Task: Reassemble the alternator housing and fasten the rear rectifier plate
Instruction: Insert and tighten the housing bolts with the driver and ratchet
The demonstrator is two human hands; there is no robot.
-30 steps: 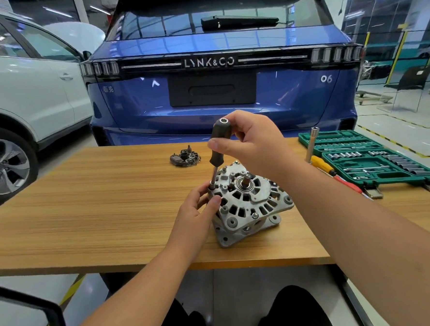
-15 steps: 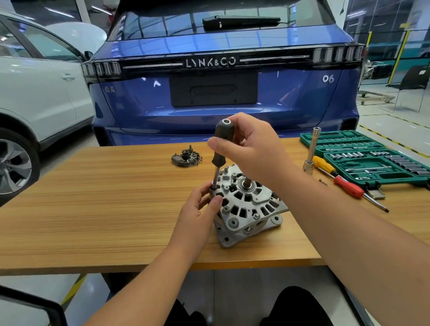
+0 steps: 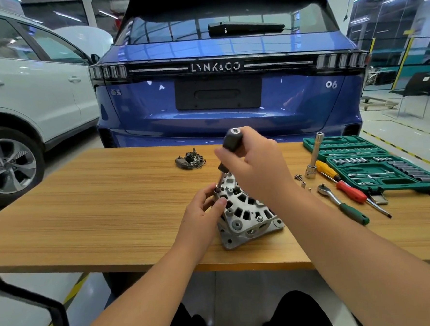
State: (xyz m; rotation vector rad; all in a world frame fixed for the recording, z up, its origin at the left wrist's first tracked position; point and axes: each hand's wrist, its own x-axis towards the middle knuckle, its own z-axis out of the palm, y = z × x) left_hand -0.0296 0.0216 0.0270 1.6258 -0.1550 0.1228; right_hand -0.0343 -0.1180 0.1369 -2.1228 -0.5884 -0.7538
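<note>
The left hand (image 3: 201, 209) grips the left side of the alternator (image 3: 244, 211), which stands on the table (image 3: 98, 207) between both hands. Directly above it, the right hand (image 3: 257, 165) holds a screwdriver (image 3: 229, 152), tip on the alternator's upper left edge. The rectifier plate (image 3: 190, 159) lies beyond the left hand.

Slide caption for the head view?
Right hand drives a nut driver into the alternator housing while left hand steadies it.

Alternator housing (image 3: 247, 211): cast silver aluminium, ribbed with dark vent slots, tilted on the wooden table's near edge, vented face turned up and toward the camera, mounting lugs at its base.

Nut driver (image 3: 229, 149): black handle, slim steel shaft, held nearly upright with its tip seated at the housing's upper left rim.

Rectifier plate (image 3: 190, 159): dark, crescent-shaped, laid flat farther back on the table, well apart from the housing.
</note>
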